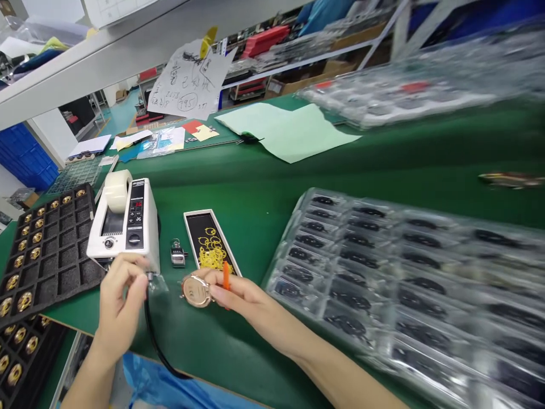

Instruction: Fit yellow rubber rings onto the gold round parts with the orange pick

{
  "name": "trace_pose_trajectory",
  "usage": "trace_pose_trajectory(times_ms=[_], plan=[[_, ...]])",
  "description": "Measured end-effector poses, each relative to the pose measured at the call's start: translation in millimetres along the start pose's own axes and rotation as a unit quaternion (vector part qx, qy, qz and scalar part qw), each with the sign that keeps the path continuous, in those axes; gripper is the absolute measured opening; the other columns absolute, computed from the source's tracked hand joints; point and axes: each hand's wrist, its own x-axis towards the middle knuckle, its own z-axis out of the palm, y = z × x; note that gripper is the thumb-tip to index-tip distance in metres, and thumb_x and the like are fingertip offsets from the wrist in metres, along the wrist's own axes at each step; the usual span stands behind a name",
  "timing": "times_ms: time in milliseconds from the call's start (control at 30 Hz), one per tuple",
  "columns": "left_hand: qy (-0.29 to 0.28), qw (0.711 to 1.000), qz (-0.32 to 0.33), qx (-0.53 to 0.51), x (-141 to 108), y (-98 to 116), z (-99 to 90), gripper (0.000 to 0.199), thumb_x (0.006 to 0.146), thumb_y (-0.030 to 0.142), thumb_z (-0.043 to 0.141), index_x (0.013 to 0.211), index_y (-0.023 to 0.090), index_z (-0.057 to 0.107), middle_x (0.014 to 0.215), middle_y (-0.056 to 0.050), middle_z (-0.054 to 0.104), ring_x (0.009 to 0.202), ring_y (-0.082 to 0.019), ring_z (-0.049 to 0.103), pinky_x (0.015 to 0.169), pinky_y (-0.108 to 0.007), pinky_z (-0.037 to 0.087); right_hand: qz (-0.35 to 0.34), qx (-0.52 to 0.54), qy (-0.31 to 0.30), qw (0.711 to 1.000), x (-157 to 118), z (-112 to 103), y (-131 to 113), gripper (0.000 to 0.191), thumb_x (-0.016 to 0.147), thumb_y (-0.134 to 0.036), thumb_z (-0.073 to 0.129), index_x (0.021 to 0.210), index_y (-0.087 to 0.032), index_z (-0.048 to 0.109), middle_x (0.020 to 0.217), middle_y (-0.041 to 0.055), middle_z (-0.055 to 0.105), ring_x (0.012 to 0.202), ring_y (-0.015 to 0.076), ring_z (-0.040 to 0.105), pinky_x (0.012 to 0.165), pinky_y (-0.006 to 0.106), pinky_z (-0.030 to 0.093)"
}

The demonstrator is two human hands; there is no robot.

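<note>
My left hand is at the front of a white tape dispenser, its thumb and forefinger closed together. A small piece of clear tape shows at those fingertips. In my right hand is a rose-gold watch case, gripped by its edge with the back facing up. A thin orange strip stands out between the right fingers; what it belongs to is hidden. Just beyond the watch case lies a white-rimmed tray of yellow rings. A small metal tally counter sits between dispenser and tray.
Black foam trays with gold watch parts lie at left. A large clear plastic tray of bagged dark parts covers the right. A black cable runs down from the dispenser. Behind are a pale green sheet and a shelf beam.
</note>
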Motion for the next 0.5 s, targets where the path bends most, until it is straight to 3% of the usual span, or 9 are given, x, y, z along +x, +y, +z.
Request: trace_pose_trajectory(times_ms=[167, 300, 500], plan=[[-0.146, 0.982, -0.067, -0.100, -13, 11, 19.5, 0.028, 0.093, 0.029, 0.052, 0.067, 0.019, 0.055, 0.075, 0.001, 0.044, 0.069, -0.013, 0.044, 0.061, -0.025, 0.035, 0.003, 0.052, -0.058, 0.997, -3, 2, 1, 0.045, 0.083, -0.064, 0.055, 0.074, -0.020, 0.053, 0.080, 0.0015, 0.053, 0.079, 0.0161, 0.049, 0.080, 0.031, 0.041], [-0.157, 0.979, -0.094, -0.086, -13, 10, 28.8, 0.026, 0.091, 0.029, 0.055, 0.067, 0.019, 0.059, 0.072, 0.001, 0.041, 0.065, -0.012, 0.039, 0.058, -0.025, 0.031, 0.013, 0.043, -0.060, 0.997, -5, 2, 2, 0.047, 0.081, -0.066, 0.056, 0.072, -0.020, 0.051, 0.072, -0.0019, 0.043, 0.070, 0.0133, 0.039, 0.070, 0.028, 0.037], [-0.145, 0.982, -0.098, -0.066, -14, 7, 31.9, 0.026, 0.090, 0.029, 0.056, 0.066, 0.018, 0.060, 0.072, 0.002, 0.041, 0.064, -0.012, 0.039, 0.058, -0.025, 0.031, 0.021, 0.054, -0.059, 0.997, -4, 4, 1, 0.049, 0.080, -0.068, 0.056, 0.072, -0.020, 0.049, 0.071, -0.0023, 0.041, 0.070, 0.0132, 0.038, 0.068, 0.027, 0.036]])
